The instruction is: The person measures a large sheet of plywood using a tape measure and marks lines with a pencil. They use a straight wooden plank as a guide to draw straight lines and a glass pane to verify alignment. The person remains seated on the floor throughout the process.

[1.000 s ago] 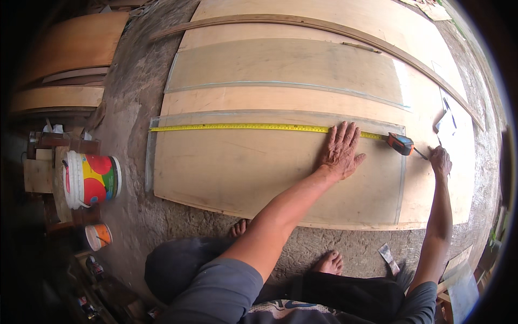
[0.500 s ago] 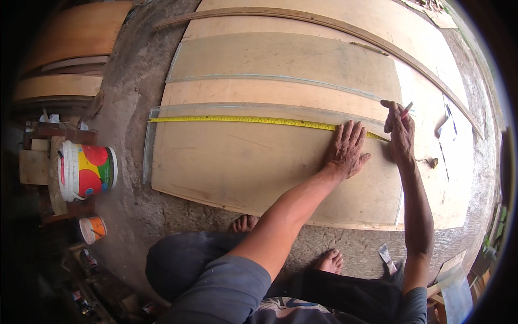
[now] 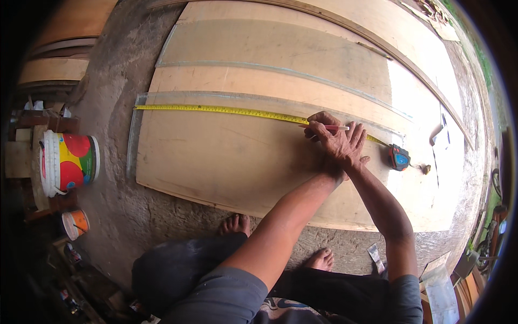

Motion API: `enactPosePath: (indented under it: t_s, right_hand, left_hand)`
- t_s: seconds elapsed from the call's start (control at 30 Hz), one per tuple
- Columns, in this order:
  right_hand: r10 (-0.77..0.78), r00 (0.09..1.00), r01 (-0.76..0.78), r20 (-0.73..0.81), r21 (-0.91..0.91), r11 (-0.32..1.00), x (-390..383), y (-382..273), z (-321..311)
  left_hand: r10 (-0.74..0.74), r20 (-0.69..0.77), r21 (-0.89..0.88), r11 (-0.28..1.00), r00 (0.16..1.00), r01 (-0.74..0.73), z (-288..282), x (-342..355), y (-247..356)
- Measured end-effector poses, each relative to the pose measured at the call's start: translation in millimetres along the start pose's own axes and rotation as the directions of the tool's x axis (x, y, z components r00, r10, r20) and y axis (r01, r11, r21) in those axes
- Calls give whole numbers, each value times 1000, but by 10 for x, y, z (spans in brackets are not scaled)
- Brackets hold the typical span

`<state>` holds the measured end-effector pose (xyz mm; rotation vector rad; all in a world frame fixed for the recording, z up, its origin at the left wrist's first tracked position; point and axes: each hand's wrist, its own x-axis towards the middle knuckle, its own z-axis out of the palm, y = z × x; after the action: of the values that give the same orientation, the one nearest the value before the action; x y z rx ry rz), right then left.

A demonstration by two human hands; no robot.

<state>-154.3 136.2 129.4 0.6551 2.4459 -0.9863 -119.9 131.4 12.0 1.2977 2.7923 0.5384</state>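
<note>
A yellow tape measure blade (image 3: 226,110) runs across a clear glass sheet (image 3: 132,143), its end at the sheet's left edge. To the right sits the blue and black tape case (image 3: 399,157). My left hand (image 3: 356,141) lies flat over the blade, fingers spread, partly covered by my right hand. Crossing above it, my right hand (image 3: 328,134) grips a slim red pen (image 3: 335,128) with a white end. The pen's tip points left, close to the blade's lower edge; whether it touches the glass I cannot tell.
Beneath the glass lies a plywood sheet (image 3: 426,208). Another glass sheet (image 3: 280,46) lies farther back, near a long wooden strip (image 3: 372,38). A colourful bucket (image 3: 73,162) and a smaller orange-white tub (image 3: 75,224) stand left. A scraper-like metal piece (image 3: 375,256) rests near my foot.
My right hand has moved left with the pen, from the tape case to over my left hand, exposing the case. My left hand stays on the blade. The whole view has shifted slightly.
</note>
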Motion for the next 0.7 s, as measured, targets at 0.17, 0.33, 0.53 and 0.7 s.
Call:
enactPosePath:
  t_s: [0.17,0.33,0.53,0.7]
  right_hand:
    - [-356,934,320,13,408,855,135,69,106]
    - [-477,876,471,-66,325,820,192,119,231]
    - [-405,897,393,-177,-100,914,-66,-2,155]
    - [-457,884,467,-94,198,862,43,-4,172]
  left_hand:
    - [27,-75,-3,1000,997,-27,105,33,-10]
    - [31,-62,-43,999,998,-34,129,47,-16]
    - [24,-100,-22,999,995,-26,180,43,-11]
    - [42,-238,29,999,970,-36,255,50,-20]
